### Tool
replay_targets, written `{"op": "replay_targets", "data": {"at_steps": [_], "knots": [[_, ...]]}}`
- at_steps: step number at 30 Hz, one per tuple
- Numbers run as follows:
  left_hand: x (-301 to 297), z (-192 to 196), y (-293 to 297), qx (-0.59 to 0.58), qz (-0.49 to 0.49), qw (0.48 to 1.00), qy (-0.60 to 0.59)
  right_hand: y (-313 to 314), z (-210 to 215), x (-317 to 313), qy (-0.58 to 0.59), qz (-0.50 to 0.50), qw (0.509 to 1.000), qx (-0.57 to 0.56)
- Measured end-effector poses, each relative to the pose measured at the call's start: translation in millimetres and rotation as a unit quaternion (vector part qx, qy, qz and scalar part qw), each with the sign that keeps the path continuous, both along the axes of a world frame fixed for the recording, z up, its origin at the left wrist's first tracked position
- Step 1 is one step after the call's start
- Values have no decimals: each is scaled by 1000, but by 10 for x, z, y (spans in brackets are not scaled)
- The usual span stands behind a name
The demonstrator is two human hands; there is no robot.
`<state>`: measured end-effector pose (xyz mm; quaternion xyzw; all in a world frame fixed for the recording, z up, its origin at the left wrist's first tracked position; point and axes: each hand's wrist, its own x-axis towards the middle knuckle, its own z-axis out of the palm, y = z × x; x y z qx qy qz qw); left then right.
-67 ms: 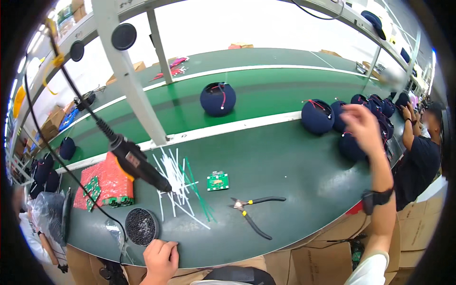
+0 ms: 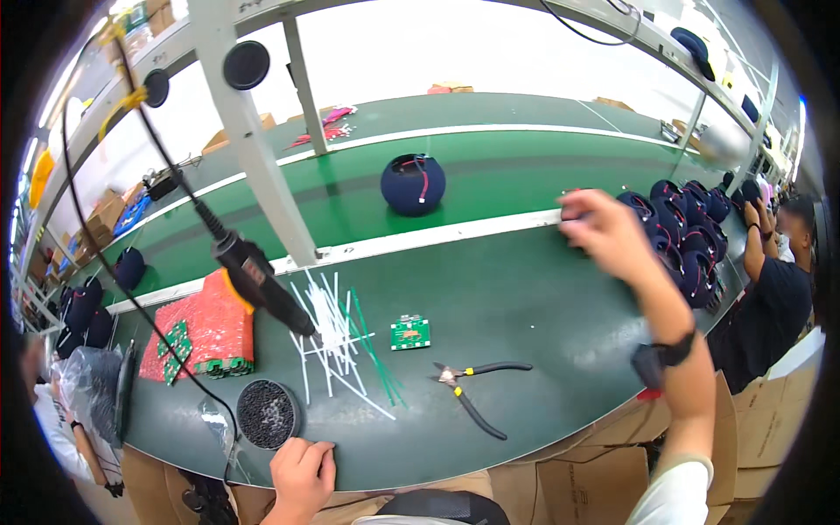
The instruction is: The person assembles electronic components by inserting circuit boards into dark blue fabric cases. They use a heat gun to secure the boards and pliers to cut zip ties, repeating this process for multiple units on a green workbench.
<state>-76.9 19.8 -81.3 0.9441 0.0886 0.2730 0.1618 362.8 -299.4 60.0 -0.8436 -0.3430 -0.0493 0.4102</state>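
My right hand (image 2: 608, 236) reaches out over the right side of the bench, fingers apart and slightly blurred. It covers most of a dark blue round shell by the white rail; only a bit of dark and red shows at the fingertips, and I cannot tell whether they touch it. To its right several dark blue round shells (image 2: 697, 278) with red wires are bunched together. My left hand (image 2: 303, 472) rests curled on the bench's near edge, with nothing visible in it. Just beyond it stands a round tub (image 2: 268, 414) of small black pieces.
Cutting pliers (image 2: 472, 376) lie open below a green circuit board (image 2: 410, 332). White and green strips (image 2: 337, 337) are strewn under a hanging electric screwdriver (image 2: 262, 284). Boards in red bubble wrap (image 2: 223, 324) sit left. Another shell (image 2: 413, 185) is beyond the rail. A co-worker (image 2: 761, 297) works at right.
My right hand has swung left and slightly down, from the bunched shells onto the shell by the rail, hiding it. The left hand stays at the bench edge. The view has shifted slightly.
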Motion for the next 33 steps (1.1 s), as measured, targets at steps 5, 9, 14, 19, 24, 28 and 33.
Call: {"op": "replay_targets", "data": {"at_steps": [5,9,14,19,24,28,33], "knots": [[35,9,20,-22,-16,999,-31,1846,-717,629,-251,69,963,-63],[26,34,72,-14,-23,999,-37,2464,-861,855,-257,-15,947,-193],[-80,-7,110,-20,-33,998,-39,2451,-628,357,-320,-15,946,-44],[-59,18,61,-18,-31,999,-24,1847,-619,-160,-270,105,957,13],[-67,59,80,-17,-42,999,-29,2053,-498,-427,-138,22,990,-31],[-98,22,96,-22,-30,999,-40,2584,-535,-305,-180,-79,977,-79],[-79,-18,94,-27,-40,997,-63,2622,-748,252,-82,-137,987,11]]}}
